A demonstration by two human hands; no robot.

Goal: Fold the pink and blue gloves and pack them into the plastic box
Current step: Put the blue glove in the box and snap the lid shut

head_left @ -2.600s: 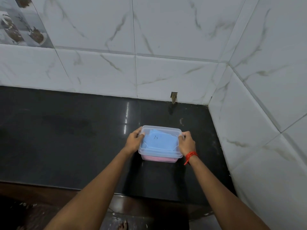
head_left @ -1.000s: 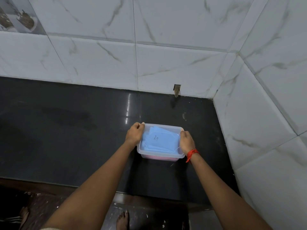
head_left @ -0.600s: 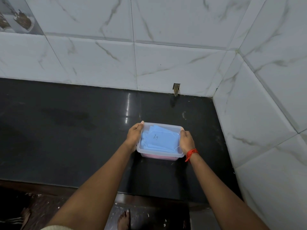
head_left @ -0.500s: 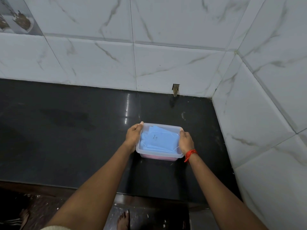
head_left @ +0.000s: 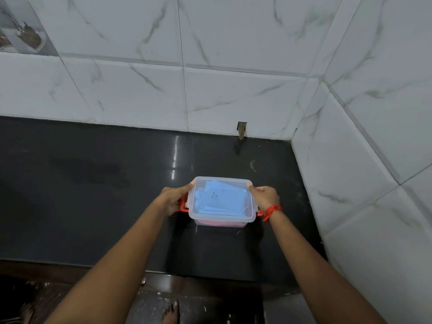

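Observation:
A clear plastic box (head_left: 245, 218) with its clear lid on stands on the black counter (head_left: 93, 195). Through the lid I see the folded blue glove (head_left: 219, 199) on top, and the pink glove (head_left: 219, 222) shows through the front wall underneath. Red clip handles (head_left: 183, 204) stick out at both ends of the box. My left hand (head_left: 174, 199) grips the left end at the red handle. My right hand (head_left: 265, 197), with a red thread on its wrist, grips the right end, thumb on the lid's corner.
White marble-look tiled walls close the counter at the back and on the right (head_left: 362, 160). A small notch (head_left: 241, 129) sits at the base of the back wall. The counter's front edge (head_left: 163, 273) runs below my forearms, with the floor and bare feet beneath.
Both hands have shifted along the ends of the box, and the red clip handles now show beside them. The box stays in the same spot on the counter.

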